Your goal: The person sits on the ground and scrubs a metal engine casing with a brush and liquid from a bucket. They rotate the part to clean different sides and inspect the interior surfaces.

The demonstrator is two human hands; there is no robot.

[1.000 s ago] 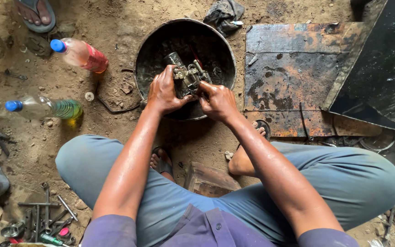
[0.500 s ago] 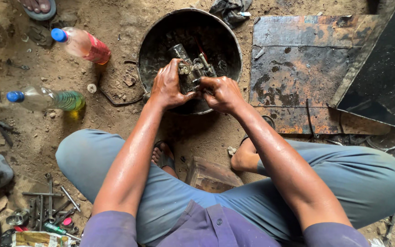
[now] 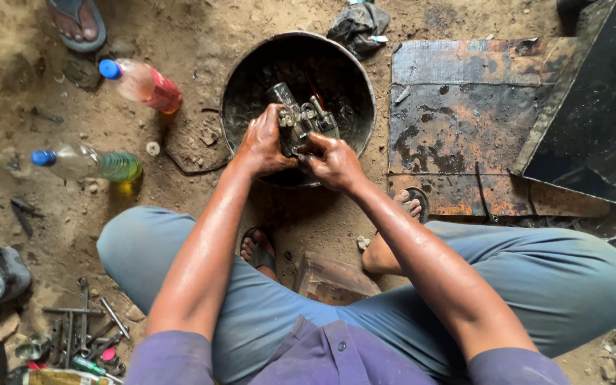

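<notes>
A greasy grey metal engine part (image 3: 301,117) with small pipes and fittings sits over a round black basin (image 3: 240,78) on the dirt floor. My left hand (image 3: 262,146) grips its left side. My right hand (image 3: 333,160) holds its lower right side, fingers curled on it. Both hands are wet and oily. The basin's inside is dark; what lies in it under the part is hard to tell.
A bottle with red liquid (image 3: 144,82) and another with yellow-green liquid (image 3: 90,164) lie to the left. Wrenches and small tools (image 3: 83,335) lie lower left. A rusty oily metal sheet (image 3: 465,121) is on the right. Someone's sandalled foot (image 3: 73,21) is top left.
The view has shifted slightly. My hands stay on the metal part over the basin, with the part turned a little between them.
</notes>
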